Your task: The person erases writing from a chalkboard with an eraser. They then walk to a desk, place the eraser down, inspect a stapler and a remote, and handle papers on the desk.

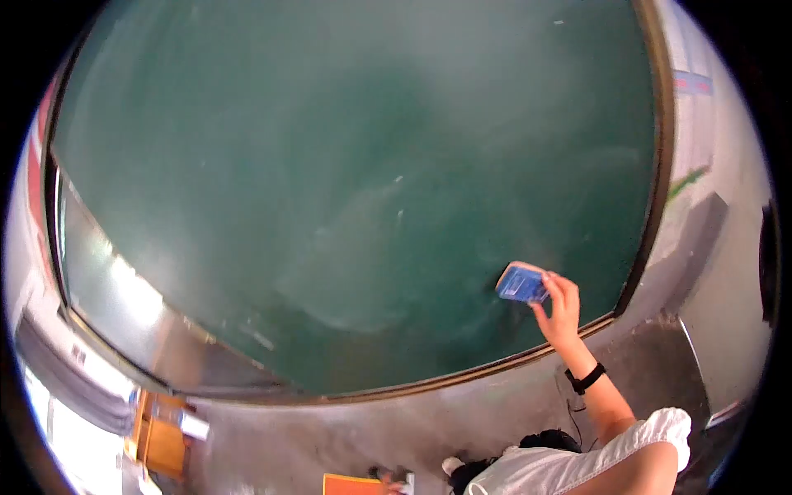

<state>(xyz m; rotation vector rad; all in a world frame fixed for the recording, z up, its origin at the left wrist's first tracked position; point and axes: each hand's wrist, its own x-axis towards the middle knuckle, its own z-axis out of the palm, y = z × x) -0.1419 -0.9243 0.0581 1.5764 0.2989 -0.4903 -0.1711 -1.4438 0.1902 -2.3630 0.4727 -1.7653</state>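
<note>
A: Head view. Lettering first?
B: Item, one blue eraser [521,284]: the face bears a label with pale print, several small lines and patches, too small and blurred to read. Item, one wall strip [693,82], bluish with reddish marks, illegible.
A: Position of the eraser?
B: Over the lower right part of a green chalkboard [371,124], tilted, labelled face towards the camera, a tan edge along its top. Whether it touches the board cannot be told.
A: Relative to the fingers [568,288]?
B: Its right end sits between the thumb and fingers of the right hand [561,312]; the greater part projects left, past the fingertips.
A: State of the fingers?
B: Closed in a pinch on the eraser, thumb at the lower edge, fingertips at the upper right corner.
A: Fittings and surroundings?
B: One black wristband [587,379], worn on the right wrist. One white garment [569,470], lower right. Chalkboard surface: hazy pale smears, a few short white marks near the middle. Brown frame [662,124] at its right side. Beneath, grey floor [272,437]; at lower left, yellow-brown wooden furniture [163,445]; at the bottom edge, an orange surface [351,485].
</note>
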